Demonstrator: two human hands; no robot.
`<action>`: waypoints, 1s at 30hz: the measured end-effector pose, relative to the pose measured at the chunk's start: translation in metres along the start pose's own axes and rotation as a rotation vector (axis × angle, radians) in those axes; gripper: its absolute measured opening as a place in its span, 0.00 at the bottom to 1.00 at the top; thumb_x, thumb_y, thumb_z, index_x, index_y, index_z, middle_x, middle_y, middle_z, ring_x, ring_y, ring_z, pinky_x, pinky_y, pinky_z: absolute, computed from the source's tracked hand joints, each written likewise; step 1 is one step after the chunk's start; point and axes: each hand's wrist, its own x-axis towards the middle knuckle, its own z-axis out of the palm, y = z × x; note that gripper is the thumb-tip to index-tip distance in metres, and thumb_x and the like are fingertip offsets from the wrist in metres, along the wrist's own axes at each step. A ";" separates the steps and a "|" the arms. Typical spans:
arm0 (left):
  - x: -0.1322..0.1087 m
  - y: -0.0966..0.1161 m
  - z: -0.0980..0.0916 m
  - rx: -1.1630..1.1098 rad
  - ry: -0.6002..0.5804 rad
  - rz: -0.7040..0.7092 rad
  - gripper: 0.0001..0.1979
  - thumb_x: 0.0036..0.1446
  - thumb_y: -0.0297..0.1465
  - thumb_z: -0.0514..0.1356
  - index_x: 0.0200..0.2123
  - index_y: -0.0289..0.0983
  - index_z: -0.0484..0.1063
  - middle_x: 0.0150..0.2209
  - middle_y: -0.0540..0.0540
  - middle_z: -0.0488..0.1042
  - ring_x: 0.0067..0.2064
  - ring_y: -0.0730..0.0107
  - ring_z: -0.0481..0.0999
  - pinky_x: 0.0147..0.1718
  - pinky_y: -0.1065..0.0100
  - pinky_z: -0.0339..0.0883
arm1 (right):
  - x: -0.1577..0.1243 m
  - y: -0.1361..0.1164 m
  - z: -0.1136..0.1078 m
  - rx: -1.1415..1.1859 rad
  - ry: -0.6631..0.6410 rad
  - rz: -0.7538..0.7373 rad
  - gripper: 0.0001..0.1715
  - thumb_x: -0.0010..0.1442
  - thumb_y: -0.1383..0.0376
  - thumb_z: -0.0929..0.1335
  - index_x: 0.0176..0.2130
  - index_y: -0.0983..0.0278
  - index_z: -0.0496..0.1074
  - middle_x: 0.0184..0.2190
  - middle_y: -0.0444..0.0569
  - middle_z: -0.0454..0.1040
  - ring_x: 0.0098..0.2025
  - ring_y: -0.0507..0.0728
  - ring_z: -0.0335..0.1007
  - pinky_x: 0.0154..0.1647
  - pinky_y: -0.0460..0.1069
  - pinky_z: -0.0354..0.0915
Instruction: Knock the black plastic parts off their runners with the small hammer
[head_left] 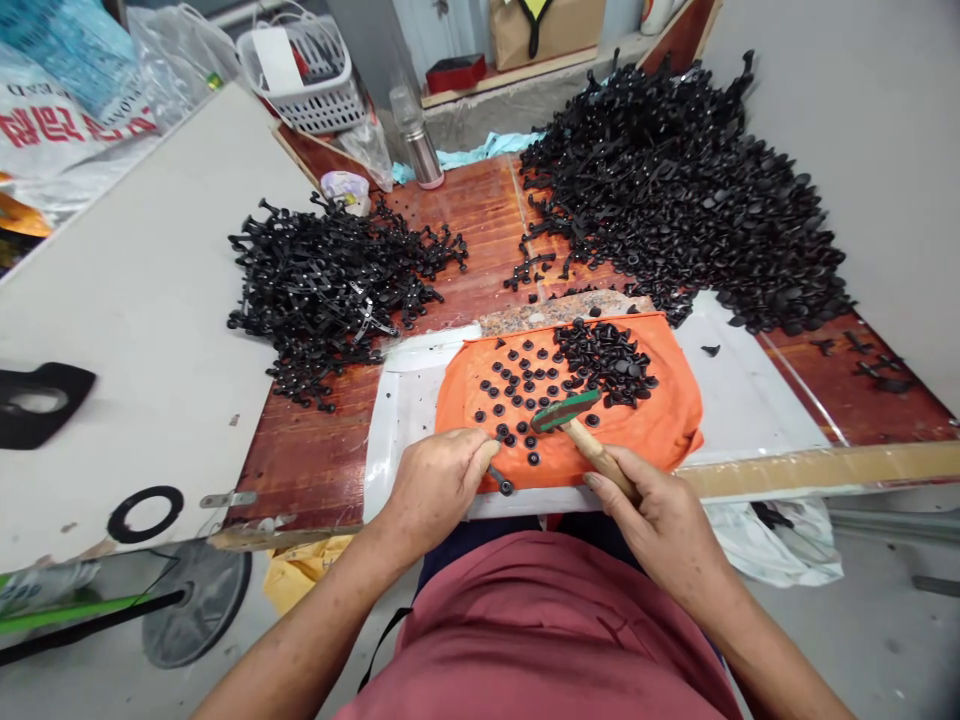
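Right hand [660, 515] grips hammer [581, 430] (head points up-left); left hand [435, 485] pinches black part [501, 483].

Legible marking appears in one location only: the white sack [52, 130] at the far left corner. It carries a row of large red characters [71, 127], printed in a non-Latin script and cut off by the frame edge. Above these runs a line of small grey letters [26, 90], possibly ending in "ED"; the rest is too small to read.
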 end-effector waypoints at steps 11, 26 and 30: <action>0.009 -0.014 -0.015 -0.172 -0.057 -0.086 0.19 0.69 0.38 0.47 0.25 0.38 0.60 0.23 0.52 0.64 0.27 0.72 0.65 0.30 0.70 0.53 | 0.000 -0.002 0.000 0.022 0.005 0.007 0.16 0.70 0.54 0.63 0.44 0.61 0.74 0.26 0.40 0.70 0.27 0.52 0.66 0.29 0.45 0.60; 0.013 -0.010 -0.009 0.026 -0.046 -0.037 0.18 0.70 0.35 0.50 0.26 0.39 0.67 0.27 0.49 0.75 0.31 0.67 0.73 0.32 0.69 0.57 | 0.000 -0.003 -0.001 -0.009 0.004 0.009 0.17 0.70 0.54 0.63 0.48 0.60 0.75 0.28 0.42 0.73 0.28 0.53 0.69 0.30 0.45 0.62; 0.013 -0.008 -0.010 0.056 -0.065 -0.042 0.18 0.70 0.35 0.51 0.26 0.40 0.69 0.27 0.49 0.77 0.32 0.67 0.74 0.31 0.69 0.57 | -0.001 -0.005 -0.001 -0.033 0.006 0.001 0.17 0.70 0.54 0.63 0.48 0.60 0.75 0.28 0.42 0.75 0.28 0.53 0.71 0.30 0.45 0.63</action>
